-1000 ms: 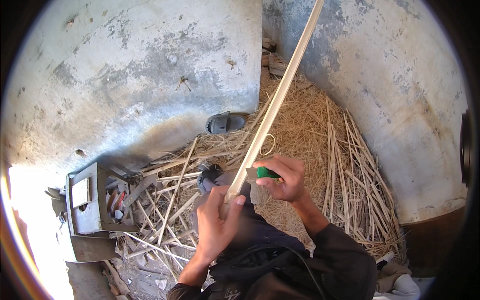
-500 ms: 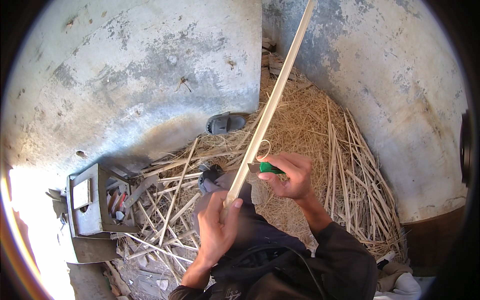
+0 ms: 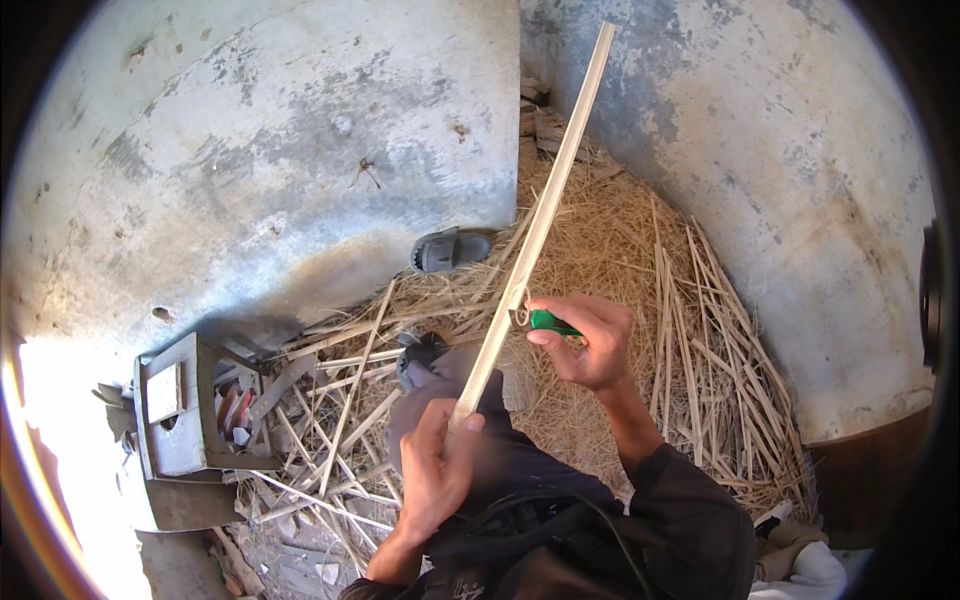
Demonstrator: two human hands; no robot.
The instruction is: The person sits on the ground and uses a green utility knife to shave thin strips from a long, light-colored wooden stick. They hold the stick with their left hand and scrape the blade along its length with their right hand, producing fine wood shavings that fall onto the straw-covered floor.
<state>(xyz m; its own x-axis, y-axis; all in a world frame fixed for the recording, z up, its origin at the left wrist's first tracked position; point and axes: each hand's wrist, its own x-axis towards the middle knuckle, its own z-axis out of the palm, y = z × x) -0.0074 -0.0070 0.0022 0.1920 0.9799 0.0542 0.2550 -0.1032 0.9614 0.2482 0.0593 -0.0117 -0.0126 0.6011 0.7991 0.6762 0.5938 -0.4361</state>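
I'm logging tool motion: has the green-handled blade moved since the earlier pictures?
Yes. Judged against the grey sandal, the green-handled blade in the right hand has shifted up the picture and slightly right.

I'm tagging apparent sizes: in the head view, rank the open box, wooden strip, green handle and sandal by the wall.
By area:
Open box
Wooden strip (longest, but narrow)
Sandal by the wall
Green handle, partly hidden by right hand

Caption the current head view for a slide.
Left hand gripping a pale strip, right hand holding a green knife at the strip's edge, above straw.
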